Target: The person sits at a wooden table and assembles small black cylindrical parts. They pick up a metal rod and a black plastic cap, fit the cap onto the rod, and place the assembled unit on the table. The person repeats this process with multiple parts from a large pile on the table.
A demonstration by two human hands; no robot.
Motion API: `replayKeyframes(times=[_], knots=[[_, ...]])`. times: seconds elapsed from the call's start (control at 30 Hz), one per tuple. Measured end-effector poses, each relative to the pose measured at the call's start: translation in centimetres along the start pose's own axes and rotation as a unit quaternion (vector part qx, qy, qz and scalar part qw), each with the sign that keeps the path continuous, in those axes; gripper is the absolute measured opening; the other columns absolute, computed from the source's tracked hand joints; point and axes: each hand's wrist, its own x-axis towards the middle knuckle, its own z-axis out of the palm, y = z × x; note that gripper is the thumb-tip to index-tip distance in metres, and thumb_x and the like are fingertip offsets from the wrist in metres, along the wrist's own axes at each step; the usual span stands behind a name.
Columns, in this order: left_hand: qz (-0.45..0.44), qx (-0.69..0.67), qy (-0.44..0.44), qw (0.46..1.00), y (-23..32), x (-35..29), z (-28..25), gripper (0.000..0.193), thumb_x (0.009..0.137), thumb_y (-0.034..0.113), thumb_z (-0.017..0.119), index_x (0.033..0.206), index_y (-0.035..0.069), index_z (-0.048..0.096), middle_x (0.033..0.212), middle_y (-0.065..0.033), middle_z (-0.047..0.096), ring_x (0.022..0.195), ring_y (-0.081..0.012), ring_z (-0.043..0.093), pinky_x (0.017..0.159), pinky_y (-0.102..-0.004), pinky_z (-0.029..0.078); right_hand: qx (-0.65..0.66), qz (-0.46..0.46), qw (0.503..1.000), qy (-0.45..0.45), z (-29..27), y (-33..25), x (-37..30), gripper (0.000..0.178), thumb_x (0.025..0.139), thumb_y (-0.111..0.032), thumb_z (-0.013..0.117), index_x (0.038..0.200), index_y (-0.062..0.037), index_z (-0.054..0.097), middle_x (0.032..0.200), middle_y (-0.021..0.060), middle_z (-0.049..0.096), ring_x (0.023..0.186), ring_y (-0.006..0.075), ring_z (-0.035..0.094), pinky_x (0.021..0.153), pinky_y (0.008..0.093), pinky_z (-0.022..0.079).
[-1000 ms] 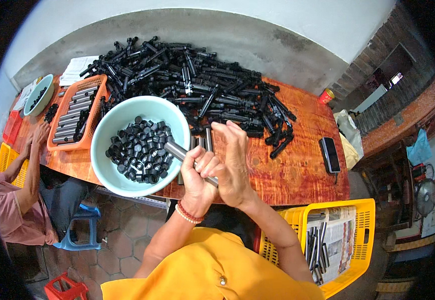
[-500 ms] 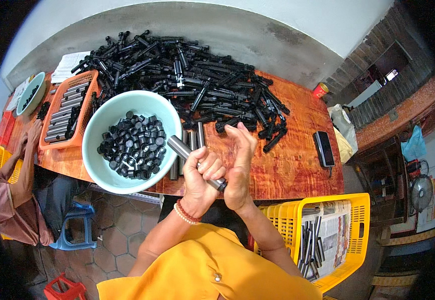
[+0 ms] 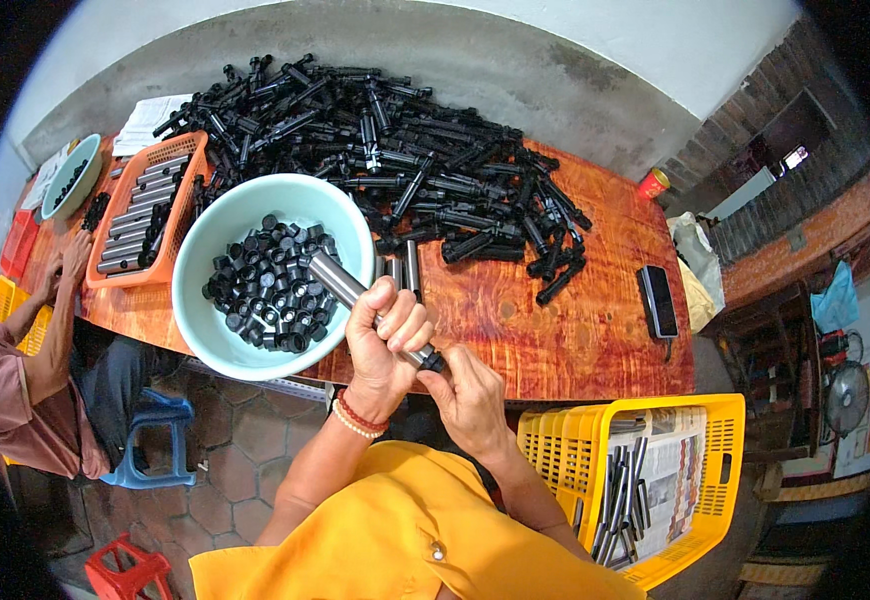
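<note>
In the head view, the left hand (image 3: 385, 335) is clenching around a slanting grey metal tube (image 3: 339, 281), which is pointing its bare upper end toward the turquoise bowl (image 3: 254, 203). A black end cap (image 3: 433, 361) is showing at the lower end, and the right hand (image 3: 471, 402) is resting its thumb and fingers beside it; whether they are really pinching the cap is hard to tell. Loose black caps (image 3: 267, 285) are filling the bowl's bottom. Behind, a heap of black capped tubes (image 3: 435, 190) is covering much of the wooden table (image 3: 525, 340), where a smartphone (image 3: 658, 302) is lying at the right. A yellow crate (image 3: 727, 440) is holding more tubes.
</note>
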Motion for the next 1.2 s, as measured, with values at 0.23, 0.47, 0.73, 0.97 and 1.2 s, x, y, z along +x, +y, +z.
replayKeyframes(times=[0.23, 0.47, 0.73, 0.97, 1.2], knots=[[-0.012, 0.010, 0.036, 0.999, 0.0, -0.1, -0.3, 0.032, 0.091, 0.016, 0.046, 0.061, 0.016, 0.036, 0.049, 0.0075, 0.032, 0.039, -0.0042, 0.028, 0.038, -0.0193, 0.025, 0.021, -0.014, 0.999, 0.038, 0.9, 0.0, 0.0, 0.028, 0.090, -0.026, 0.056, 0.086, -0.0001, 0.046, 0.067, 0.0192, 0.047, 0.063, 0.0399, 0.052, 0.053, 0.0417, 0.041], [0.000, -0.005, 0.041, 0.999, 0.0, -0.5, -0.6, 0.033, 0.092, 0.016, 0.045, 0.060, 0.016, 0.034, 0.049, 0.0080, 0.031, 0.040, -0.0040, 0.027, 0.038, -0.0192, 0.026, 0.049, -0.010, 0.998, 0.044, 1.2, -0.4, 0.1, 0.032, 0.091, -0.030, 0.054, 0.085, 0.0000, 0.045, 0.067, 0.0203, 0.047, 0.062, 0.0418, 0.051, 0.051, 0.0434, 0.039], [0.006, -0.010, 0.039, 0.999, 0.1, -1.4, -0.7, 0.033, 0.092, 0.016, 0.044, 0.061, 0.017, 0.034, 0.049, 0.0085, 0.032, 0.039, -0.0036, 0.028, 0.038, -0.0193, 0.027, 0.013, -0.010, 1.000, 0.017, 1.7, -0.2, -0.8, 0.033, 0.091, -0.031, 0.053, 0.084, -0.0002, 0.045, 0.067, 0.0202, 0.045, 0.062, 0.0420, 0.050, 0.051, 0.0437, 0.039], [0.021, 0.009, 0.069, 0.997, 0.1, -1.6, -1.0, 0.031, 0.092, 0.016, 0.045, 0.062, 0.016, 0.036, 0.049, 0.0083, 0.032, 0.039, -0.0038, 0.028, 0.039, -0.0192, 0.027, 0.024, -0.010, 1.000, 0.000, 2.1, 0.4, -0.8, 0.031, 0.091, -0.029, 0.055, 0.084, 0.0000, 0.045, 0.069, 0.0194, 0.045, 0.061, 0.0407, 0.050, 0.051, 0.0425, 0.039], [-0.005, -0.039, 0.067, 0.997, 1.7, -0.9, -0.4, 0.031, 0.090, 0.015, 0.046, 0.061, 0.015, 0.036, 0.048, 0.0071, 0.031, 0.039, -0.0048, 0.028, 0.040, -0.0204, 0.027, 0.033, -0.025, 0.992, 0.120, -1.6, 0.8, 1.5, 0.065, 0.086, -0.056, 0.049, 0.112, 0.0034, 0.046, 0.105, 0.0179, 0.047, 0.103, 0.0332, 0.047, 0.092, 0.0428, 0.036]])
